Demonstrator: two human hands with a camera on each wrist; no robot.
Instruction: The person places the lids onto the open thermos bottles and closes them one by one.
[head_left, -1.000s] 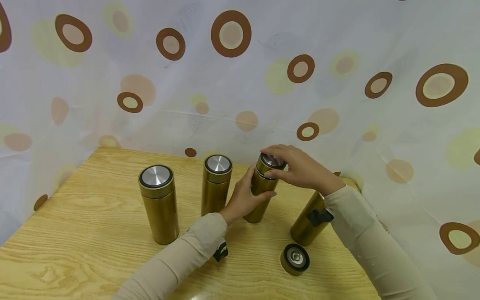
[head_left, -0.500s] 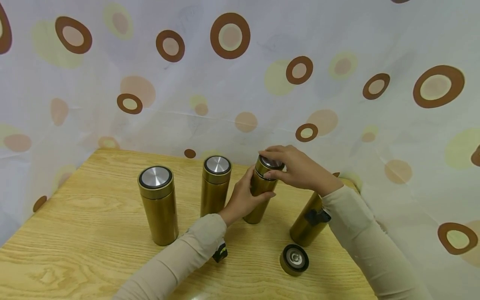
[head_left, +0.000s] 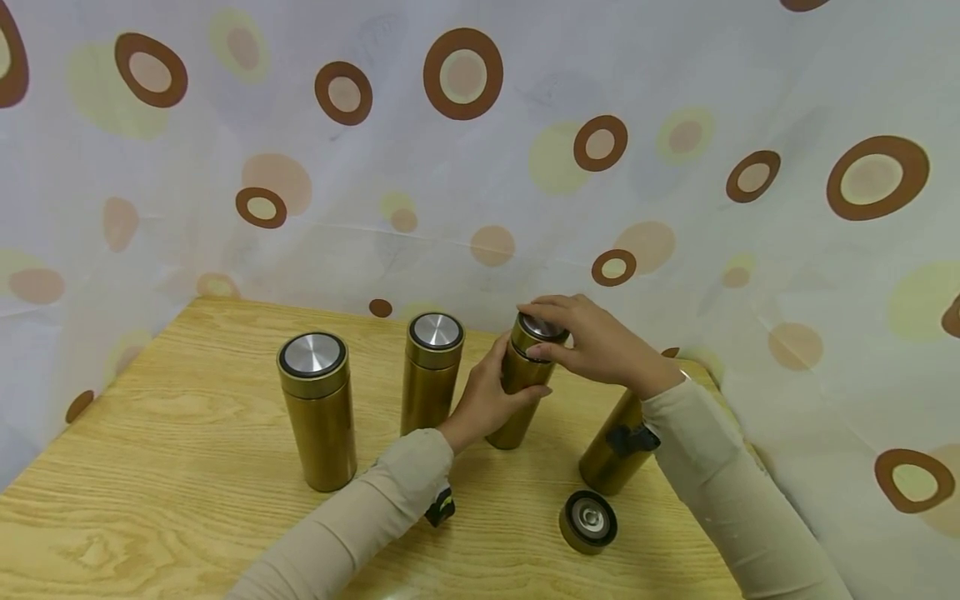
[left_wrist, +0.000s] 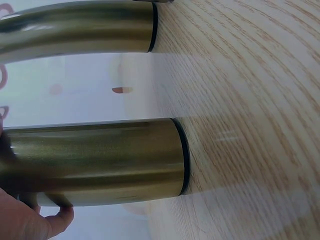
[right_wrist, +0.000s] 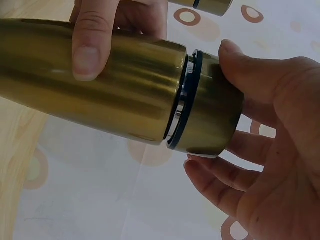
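"What's standing on the table [head_left: 187, 467]?"
"A bottle [right_wrist: 132, 95], the left hand [head_left: 489, 398] gripping it, curled round its upper half"
"Higher up?"
"The right hand [head_left: 596, 337] is pinching its lid [right_wrist: 212, 110]; bottle and lid are shining gold, a silvery ring [right_wrist: 178, 115] showing between them"

Just left of the left grip [head_left: 487, 400] stands a capped gold bottle [head_left: 429, 387], its top disc silvery; farther left stands a second capped bottle [head_left: 322, 425]. Below the right grip [head_left: 592, 343] is a partly hidden bottle [head_left: 611, 454], with a loose lid [head_left: 588, 522] lying underside up just beside its base. Under both spreads the wood-grained desk [head_left: 165, 450]; behind them hangs a pale sheet [head_left: 450, 183] with brown rings.
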